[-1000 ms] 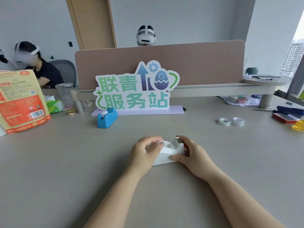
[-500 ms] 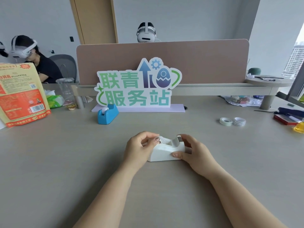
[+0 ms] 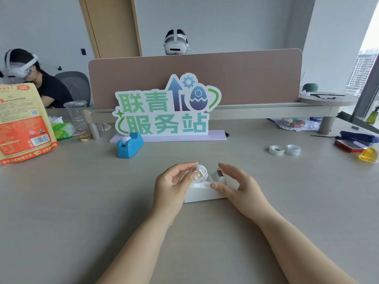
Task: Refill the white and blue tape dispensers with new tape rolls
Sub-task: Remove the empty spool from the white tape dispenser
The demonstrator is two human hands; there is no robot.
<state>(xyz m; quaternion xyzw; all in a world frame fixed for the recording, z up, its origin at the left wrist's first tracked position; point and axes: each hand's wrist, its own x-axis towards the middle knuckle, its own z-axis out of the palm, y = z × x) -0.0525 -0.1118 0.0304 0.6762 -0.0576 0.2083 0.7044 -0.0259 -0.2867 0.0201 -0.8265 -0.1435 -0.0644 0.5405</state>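
Note:
The white tape dispenser [image 3: 202, 192] sits on the grey table in front of me. My left hand [image 3: 172, 184] pinches its white spool core [image 3: 200, 173] and holds it just above the dispenser's slot. My right hand [image 3: 231, 182] rests against the dispenser's right end near the metal cutter, thumb on its side. The blue tape dispenser [image 3: 129, 145] stands farther back on the left, by the sign. Two new tape rolls [image 3: 285, 150] lie flat side by side at the right.
A green and white sign [image 3: 167, 108] stands at the back before a brown divider [image 3: 194, 78]. An orange bag [image 3: 22, 124] is at far left, a stapler and red box [image 3: 355, 140] and a yellow jelly cup [image 3: 368, 155] at far right. People with headsets sit behind.
My left hand has lifted the white spool core up out of the dispenser. My right hand has loosened, its fingers now spread along the dispenser's right end.

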